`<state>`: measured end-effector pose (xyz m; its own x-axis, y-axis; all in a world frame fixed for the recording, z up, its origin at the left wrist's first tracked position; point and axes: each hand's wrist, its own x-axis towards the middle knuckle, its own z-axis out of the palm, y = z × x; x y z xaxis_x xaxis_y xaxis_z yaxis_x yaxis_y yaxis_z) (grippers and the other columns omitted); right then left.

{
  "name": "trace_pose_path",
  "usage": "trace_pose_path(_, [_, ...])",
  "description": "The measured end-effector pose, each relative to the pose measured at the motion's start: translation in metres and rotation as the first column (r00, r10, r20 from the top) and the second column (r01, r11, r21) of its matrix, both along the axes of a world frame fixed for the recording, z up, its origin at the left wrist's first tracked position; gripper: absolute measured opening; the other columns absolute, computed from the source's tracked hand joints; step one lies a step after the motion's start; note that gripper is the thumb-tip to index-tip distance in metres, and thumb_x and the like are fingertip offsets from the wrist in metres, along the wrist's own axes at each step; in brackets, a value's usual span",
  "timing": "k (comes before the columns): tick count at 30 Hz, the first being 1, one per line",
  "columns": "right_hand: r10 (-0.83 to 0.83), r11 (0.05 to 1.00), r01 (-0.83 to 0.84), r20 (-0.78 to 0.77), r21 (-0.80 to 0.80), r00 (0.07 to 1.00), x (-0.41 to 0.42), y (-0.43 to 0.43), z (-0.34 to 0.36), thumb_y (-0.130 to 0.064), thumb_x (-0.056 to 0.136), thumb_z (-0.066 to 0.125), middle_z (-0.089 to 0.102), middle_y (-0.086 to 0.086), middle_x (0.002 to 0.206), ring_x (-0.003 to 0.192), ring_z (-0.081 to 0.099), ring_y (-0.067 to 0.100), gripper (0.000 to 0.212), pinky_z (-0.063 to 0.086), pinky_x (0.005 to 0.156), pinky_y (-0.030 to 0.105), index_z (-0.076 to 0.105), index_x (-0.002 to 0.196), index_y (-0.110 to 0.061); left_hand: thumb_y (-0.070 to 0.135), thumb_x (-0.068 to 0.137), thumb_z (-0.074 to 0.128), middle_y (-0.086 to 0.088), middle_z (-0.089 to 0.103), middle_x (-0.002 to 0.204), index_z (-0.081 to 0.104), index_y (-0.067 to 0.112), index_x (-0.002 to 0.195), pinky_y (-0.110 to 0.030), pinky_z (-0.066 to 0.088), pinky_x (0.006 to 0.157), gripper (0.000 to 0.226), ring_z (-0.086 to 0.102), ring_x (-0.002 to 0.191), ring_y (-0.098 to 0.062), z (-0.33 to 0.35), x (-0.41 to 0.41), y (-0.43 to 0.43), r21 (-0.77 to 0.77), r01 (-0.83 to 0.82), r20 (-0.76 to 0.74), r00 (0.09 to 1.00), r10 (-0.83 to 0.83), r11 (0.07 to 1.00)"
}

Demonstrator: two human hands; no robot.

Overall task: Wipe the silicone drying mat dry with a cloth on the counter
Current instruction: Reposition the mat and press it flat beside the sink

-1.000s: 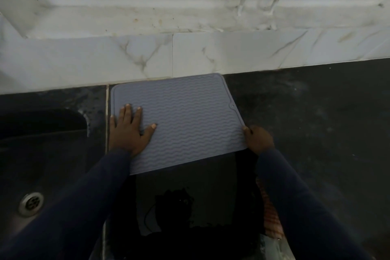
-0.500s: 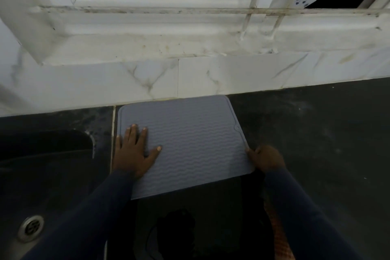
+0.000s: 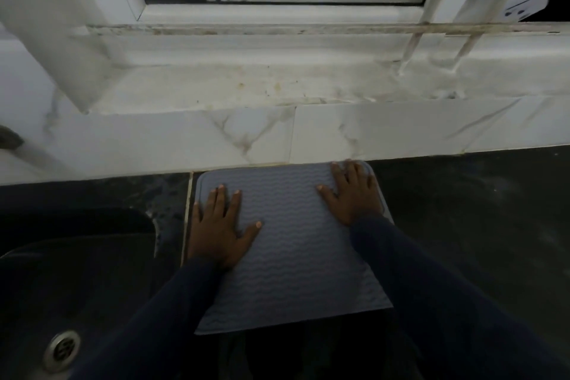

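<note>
- On the dark counter (image 3: pixel 462 225), the grey silicone drying mat (image 3: pixel 296 256) lies flat, with its far edge touching the white marble backsplash (image 3: pixel 246 139).
- Its near edge reaches past the front of the counter and hangs a little over the dark space below.
- The left hand (image 3: pixel 220 225) rests palm down on the left part of the mat, fingers spread and flat, grasping nothing.
- The right hand (image 3: pixel 351 191) lies palm down on the far right corner of the mat, fingers stretched toward the backsplash, also grasping nothing.
- Both arms wear dark blue sleeves (image 3: pixel 431 287).
- To the left of the mat is a dark sink (image 3: pixel 77 271) with a metal drain (image 3: pixel 61 348).
- Above the backsplash is a stained marble window sill (image 3: pixel 262 80) and a white window frame (image 3: pixel 277 12).
</note>
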<state>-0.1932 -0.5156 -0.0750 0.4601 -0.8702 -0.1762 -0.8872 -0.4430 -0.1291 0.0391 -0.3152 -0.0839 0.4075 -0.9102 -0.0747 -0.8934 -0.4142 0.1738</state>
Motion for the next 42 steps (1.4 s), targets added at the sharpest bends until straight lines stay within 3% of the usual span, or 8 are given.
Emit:
trace_pose_path(10, [0.024, 1.0, -0.024, 0.038, 0.014, 0.999, -0.023, 0.073, -0.003, -0.073, 0.091, 0.013, -0.004, 0.006, 0.163, 0.149, -0.009, 0.023, 0.079, -0.007, 0.119, 0.05, 0.003, 0.156, -0.029, 0.079, 0.082, 0.01, -0.01, 0.004, 0.162, 0.015, 0.023, 0.154, -0.05, -0.008, 0.118, 0.092, -0.002, 0.149, -0.024, 0.013, -0.016, 0.016, 0.003, -0.017, -0.076, 0.997, 0.017, 1.0])
trace_pose_path(14, [0.05, 0.998, -0.052, 0.036, 0.036, 0.998, -0.044, 0.13, -0.004, -0.072, 0.089, 0.01, -0.002, 0.008, 0.163, 0.149, -0.008, 0.024, 0.079, -0.01, 0.117, 0.049, 0.005, 0.156, -0.029, 0.077, 0.086, 0.008, -0.014, 0.015, 0.16, 0.026, 0.021, 0.152, -0.051, -0.007, 0.117, 0.089, 0.009, 0.148, -0.029, 0.005, -0.077, 0.074, -0.032, 0.106, -0.085, 0.991, -0.108, 0.994])
trace_pose_path(18, [0.056, 0.998, -0.058, 0.084, 0.023, 0.995, -0.06, 0.178, -0.005, -0.066, 0.085, 0.004, 0.008, 0.012, 0.162, 0.149, 0.001, 0.03, 0.081, -0.004, 0.117, 0.051, 0.015, 0.155, -0.028, 0.072, 0.089, 0.01, -0.014, 0.019, 0.159, 0.026, 0.024, 0.152, -0.049, -0.004, 0.117, 0.081, 0.013, 0.147, -0.03, -0.001, -0.094, 0.124, -0.018, 0.029, -0.109, 0.994, -0.031, 0.999])
trace_pose_path(26, [0.002, 0.998, -0.007, 0.081, 0.065, 0.997, -0.073, 0.23, 0.003, -0.039, 0.103, 0.031, 0.014, 0.009, 0.161, 0.149, 0.007, 0.028, 0.053, 0.004, 0.119, 0.048, 0.024, 0.154, -0.024, 0.078, 0.078, -0.014, -0.011, 0.006, 0.161, 0.012, 0.023, 0.154, -0.038, -0.006, 0.117, 0.097, 0.002, 0.149, -0.027, 0.009, -0.091, 0.168, -0.01, 0.072, -0.094, 0.993, -0.073, 0.997])
trace_pose_path(30, [0.0, 0.997, -0.006, 0.074, 0.077, 0.997, -0.089, 0.231, 0.028, -0.033, 0.1, 0.042, 0.043, 0.006, 0.146, 0.143, 0.025, 0.03, 0.038, 0.007, 0.117, 0.051, 0.053, 0.134, -0.023, 0.067, 0.093, 0.018, -0.012, -0.002, 0.162, 0.006, 0.017, 0.154, -0.042, -0.005, 0.12, 0.08, -0.006, 0.149, -0.025, 0.015, -0.096, 0.163, 0.08, -0.015, -0.141, 0.99, 0.027, 0.997])
trace_pose_path(34, [-0.132, 0.991, 0.135, 0.257, 0.006, 0.957, -0.142, 0.257, 0.053, -0.034, 0.093, 0.058, 0.061, 0.006, 0.128, 0.132, 0.042, 0.028, 0.031, 0.013, 0.116, 0.048, 0.066, 0.119, -0.019, 0.058, 0.096, 0.029, -0.012, 0.01, 0.161, 0.017, 0.006, 0.152, -0.046, -0.001, 0.119, 0.077, 0.004, 0.149, -0.024, 0.011, -0.101, 0.158, -0.008, -0.131, -0.166, 0.978, 0.128, 0.991])
trace_pose_path(39, [-0.352, 0.929, 0.364, 0.146, -0.064, 0.925, -0.209, 0.291, 0.05, -0.049, 0.084, 0.054, 0.044, 0.01, 0.146, 0.136, 0.034, 0.034, 0.06, 0.028, 0.111, 0.051, 0.05, 0.137, -0.021, 0.055, 0.095, 0.039, -0.018, 0.023, 0.156, 0.03, 0.002, 0.147, -0.056, 0.006, 0.117, 0.075, 0.015, 0.146, -0.031, 0.006, -0.112, 0.153, -0.07, -0.151, -0.103, 0.984, 0.144, 0.986])
trace_pose_path(42, [-0.522, 0.853, 0.518, 0.14, 0.068, 0.841, -0.217, 0.306, 0.048, -0.05, 0.082, 0.055, 0.032, 0.01, 0.151, 0.135, 0.034, 0.034, 0.071, 0.033, 0.107, 0.052, 0.037, 0.144, -0.021, 0.052, 0.096, 0.039, -0.024, 0.033, 0.15, 0.037, -0.003, 0.142, -0.057, 0.01, 0.115, 0.071, 0.023, 0.142, -0.037, 0.015, -0.144, 0.149, -0.146, -0.053, -0.12, 0.992, 0.036, 0.988])
